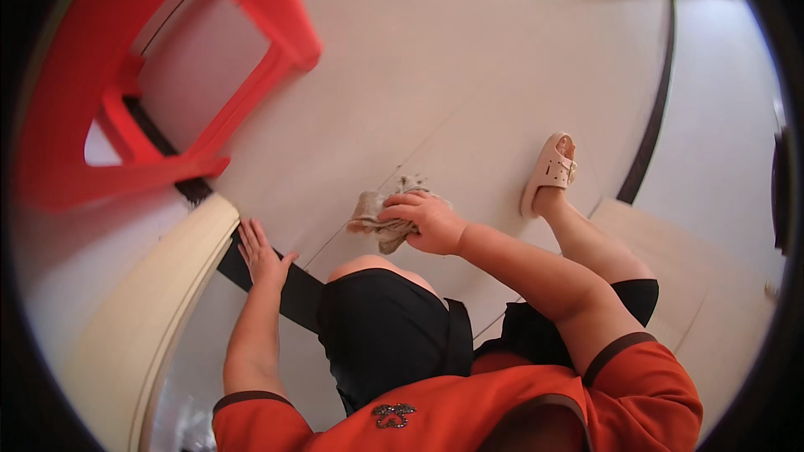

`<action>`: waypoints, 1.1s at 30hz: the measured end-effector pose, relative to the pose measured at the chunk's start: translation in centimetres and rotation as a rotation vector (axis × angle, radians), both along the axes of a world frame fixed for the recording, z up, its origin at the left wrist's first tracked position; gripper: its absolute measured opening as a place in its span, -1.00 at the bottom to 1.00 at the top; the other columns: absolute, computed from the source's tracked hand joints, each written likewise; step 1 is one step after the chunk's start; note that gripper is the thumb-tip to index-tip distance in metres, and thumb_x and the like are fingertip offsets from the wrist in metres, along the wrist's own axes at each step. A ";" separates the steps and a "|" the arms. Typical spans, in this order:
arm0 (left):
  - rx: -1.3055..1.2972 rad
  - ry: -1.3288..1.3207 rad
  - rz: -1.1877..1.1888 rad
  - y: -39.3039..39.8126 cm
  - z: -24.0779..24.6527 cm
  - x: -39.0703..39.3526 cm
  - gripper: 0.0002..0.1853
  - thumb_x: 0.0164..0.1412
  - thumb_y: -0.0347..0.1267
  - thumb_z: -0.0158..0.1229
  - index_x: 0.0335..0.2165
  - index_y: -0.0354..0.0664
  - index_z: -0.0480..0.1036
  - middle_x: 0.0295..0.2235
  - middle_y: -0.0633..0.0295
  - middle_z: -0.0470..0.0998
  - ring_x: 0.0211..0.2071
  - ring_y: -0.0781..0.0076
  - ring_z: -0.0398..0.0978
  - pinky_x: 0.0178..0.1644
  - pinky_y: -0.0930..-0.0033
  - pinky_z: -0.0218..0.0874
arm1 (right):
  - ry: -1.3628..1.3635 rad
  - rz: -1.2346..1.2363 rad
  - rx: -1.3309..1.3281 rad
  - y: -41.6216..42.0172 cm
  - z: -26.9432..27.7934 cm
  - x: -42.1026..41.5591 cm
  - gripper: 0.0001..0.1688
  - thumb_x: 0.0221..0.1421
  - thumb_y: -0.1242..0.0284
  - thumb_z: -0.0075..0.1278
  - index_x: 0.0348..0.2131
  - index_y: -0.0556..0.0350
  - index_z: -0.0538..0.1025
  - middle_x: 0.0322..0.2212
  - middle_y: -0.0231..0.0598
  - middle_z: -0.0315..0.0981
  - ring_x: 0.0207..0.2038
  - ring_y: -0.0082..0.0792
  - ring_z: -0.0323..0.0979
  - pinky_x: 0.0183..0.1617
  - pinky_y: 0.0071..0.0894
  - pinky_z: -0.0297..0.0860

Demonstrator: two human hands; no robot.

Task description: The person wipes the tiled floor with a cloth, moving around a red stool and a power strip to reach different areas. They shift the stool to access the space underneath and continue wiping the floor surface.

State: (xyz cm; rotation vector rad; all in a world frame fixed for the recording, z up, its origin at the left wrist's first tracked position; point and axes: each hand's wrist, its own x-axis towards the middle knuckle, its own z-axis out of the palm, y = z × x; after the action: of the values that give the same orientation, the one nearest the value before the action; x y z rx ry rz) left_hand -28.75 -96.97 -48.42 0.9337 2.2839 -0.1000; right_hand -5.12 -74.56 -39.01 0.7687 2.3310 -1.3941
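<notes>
My right hand (433,223) grips a crumpled, dirty beige cloth (370,210) that lies on the light tiled floor (440,94). Small dark specks lie at the cloth's far edge. To the left, my left hand (262,257) has its fingers spread and holds nothing; it rests by the end of a cream door frame or panel (188,270), over a dark floor strip (301,298). My knee is bent between the two hands.
A red plastic stool (270,6) stands at the upper left. My foot in a beige clog (548,169) is on the floor to the right. Beyond it, a dark strip (653,119) runs along the floor. A pale wooden panel (659,257) is at the right.
</notes>
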 end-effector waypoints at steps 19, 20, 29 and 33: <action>-0.164 0.070 -0.005 0.6 0.7 0.6 0.21 -0.34 -0.28 0.33 0.11 -0.15 -0.41 0.16 0.14 -0.44 0.18 0.17 -0.43 0.15 -0.04 -0.31 | -0.638 -1.206 0.529 14.7 -11.4 21.7 -0.31 -0.21 0.39 -0.11 0.02 -0.10 0.18 0.07 -0.16 -0.10 0.10 -0.14 -0.07 0.12 -0.25 -0.01; -0.154 0.072 -0.016 0.5 0.5 0.5 0.21 -0.34 -0.28 0.33 0.11 -0.15 -0.41 0.16 0.14 -0.44 0.18 0.17 -0.43 0.15 -0.03 -0.30 | -0.631 -1.121 0.615 14.1 -10.8 20.2 -0.29 -0.24 0.47 -0.16 0.02 -0.24 0.16 0.06 -0.22 -0.02 0.05 -0.07 0.01 0.11 -0.22 0.01; -0.121 0.074 -0.043 1.6 0.3 1.1 0.19 -0.37 -0.31 0.34 0.09 -0.31 -0.35 0.13 -0.08 -0.37 0.17 0.06 -0.36 0.20 0.27 -0.37 | -0.080 0.243 0.536 0.7 -9.4 3.6 -0.33 -0.23 0.39 -0.06 -0.02 -0.38 0.21 0.07 -0.49 -0.08 0.06 -0.25 -0.01 -0.07 0.01 0.10; -0.019 0.020 -0.037 3.8 1.1 2.4 0.07 -0.32 -0.41 0.28 0.07 -0.36 -0.27 0.11 -0.16 -0.28 0.15 0.00 -0.29 0.19 0.27 -0.35 | 0.231 0.236 0.318 -1.4 -8.4 2.6 -0.47 -0.29 0.43 -0.06 -0.17 -0.30 0.35 -0.05 -0.46 0.11 0.01 -0.28 0.06 -0.13 -0.11 0.17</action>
State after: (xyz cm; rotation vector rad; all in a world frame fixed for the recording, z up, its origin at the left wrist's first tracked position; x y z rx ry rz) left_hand -26.30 -93.14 -47.34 0.9693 2.2810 -0.1471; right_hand -2.52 -76.01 -47.41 0.4075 2.7595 -1.0751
